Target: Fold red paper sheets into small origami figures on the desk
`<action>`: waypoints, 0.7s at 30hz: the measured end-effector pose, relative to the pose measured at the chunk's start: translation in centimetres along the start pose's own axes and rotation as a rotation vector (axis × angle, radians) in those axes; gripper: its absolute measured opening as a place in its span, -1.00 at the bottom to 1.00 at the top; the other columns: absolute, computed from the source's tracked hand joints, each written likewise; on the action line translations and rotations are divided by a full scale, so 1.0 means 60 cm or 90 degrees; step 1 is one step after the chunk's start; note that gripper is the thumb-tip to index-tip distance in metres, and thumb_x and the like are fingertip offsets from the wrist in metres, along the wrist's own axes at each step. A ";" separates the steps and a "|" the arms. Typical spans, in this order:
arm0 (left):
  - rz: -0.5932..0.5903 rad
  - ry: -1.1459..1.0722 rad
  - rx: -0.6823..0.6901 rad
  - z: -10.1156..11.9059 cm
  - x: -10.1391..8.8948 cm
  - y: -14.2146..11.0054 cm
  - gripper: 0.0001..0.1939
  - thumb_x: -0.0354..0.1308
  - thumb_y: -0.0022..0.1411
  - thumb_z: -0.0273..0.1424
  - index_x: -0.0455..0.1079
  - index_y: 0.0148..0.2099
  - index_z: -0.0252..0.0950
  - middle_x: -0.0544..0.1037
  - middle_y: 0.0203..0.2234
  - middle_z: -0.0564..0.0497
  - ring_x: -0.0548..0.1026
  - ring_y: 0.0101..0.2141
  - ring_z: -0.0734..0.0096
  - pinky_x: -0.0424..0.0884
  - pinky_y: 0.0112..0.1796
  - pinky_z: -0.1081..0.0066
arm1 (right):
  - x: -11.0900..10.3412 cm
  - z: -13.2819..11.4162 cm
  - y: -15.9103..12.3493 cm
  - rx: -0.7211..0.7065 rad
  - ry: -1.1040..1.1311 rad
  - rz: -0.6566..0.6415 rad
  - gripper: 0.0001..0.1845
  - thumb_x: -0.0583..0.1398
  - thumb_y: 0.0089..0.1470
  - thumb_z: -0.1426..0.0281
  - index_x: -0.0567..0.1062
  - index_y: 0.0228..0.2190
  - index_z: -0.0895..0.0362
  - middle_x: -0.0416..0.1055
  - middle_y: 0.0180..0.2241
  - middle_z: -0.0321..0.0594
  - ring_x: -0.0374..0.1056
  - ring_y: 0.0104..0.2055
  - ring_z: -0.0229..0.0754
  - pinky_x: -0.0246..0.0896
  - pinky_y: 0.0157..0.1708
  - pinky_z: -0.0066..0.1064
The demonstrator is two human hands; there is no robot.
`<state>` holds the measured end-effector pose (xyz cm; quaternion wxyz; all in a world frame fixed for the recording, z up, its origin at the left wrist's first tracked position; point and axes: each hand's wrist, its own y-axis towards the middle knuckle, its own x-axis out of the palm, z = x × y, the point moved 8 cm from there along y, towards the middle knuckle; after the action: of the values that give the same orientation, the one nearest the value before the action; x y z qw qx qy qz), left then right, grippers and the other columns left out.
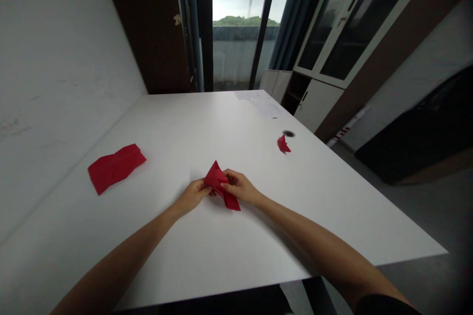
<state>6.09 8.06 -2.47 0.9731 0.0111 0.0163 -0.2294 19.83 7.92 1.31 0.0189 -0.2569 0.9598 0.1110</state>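
Both my hands meet over the middle of a white table around a folded piece of red paper. My left hand pinches the paper's left edge with closed fingers. My right hand grips its right side, fingers curled over the fold. The paper's pointed top sticks up between the hands and a lower corner pokes out toward me, resting on the tabletop.
A flat creased sheet of red paper lies at the table's left. A small folded red piece sits at the right by a round cable hole. White papers lie at the far edge. Cabinets stand right; a wall runs left.
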 end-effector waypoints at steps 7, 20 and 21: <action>0.094 -0.027 0.077 0.020 -0.011 -0.004 -0.57 0.20 0.23 -0.36 0.25 0.13 -0.25 0.45 -0.05 -0.09 0.49 -0.19 0.39 0.43 -0.11 0.35 | -0.005 -0.013 -0.008 -0.022 -0.311 0.112 -0.94 0.17 0.10 0.39 0.43 -0.38 0.12 0.37 -0.49 -0.32 0.19 -0.48 -0.25 0.02 -0.43 -0.45; 0.102 0.160 0.129 0.037 0.019 -0.025 -0.21 0.19 0.23 -0.45 -0.06 0.42 -0.15 0.04 0.36 -0.11 0.06 0.32 0.14 -0.02 0.32 0.11 | 0.005 -0.012 -0.014 -0.016 -0.507 0.166 -0.79 0.15 0.01 0.52 0.36 -0.25 0.09 0.42 -0.33 -0.27 0.28 -0.36 -0.20 0.05 -0.34 -0.43; 0.119 0.170 0.129 0.036 0.016 -0.025 -0.24 0.14 0.24 -0.48 -0.04 0.41 -0.14 0.05 0.36 -0.08 0.05 0.33 0.18 -0.05 0.33 0.12 | 0.004 -0.013 -0.014 -0.019 -0.506 0.171 -0.79 0.15 0.02 0.52 0.36 -0.25 0.09 0.43 -0.33 -0.27 0.29 -0.37 -0.21 0.06 -0.34 -0.44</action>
<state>6.35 6.23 -0.36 0.9733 0.1409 0.1211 -0.1346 20.03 6.92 1.85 0.3695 -0.0668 0.9012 0.2166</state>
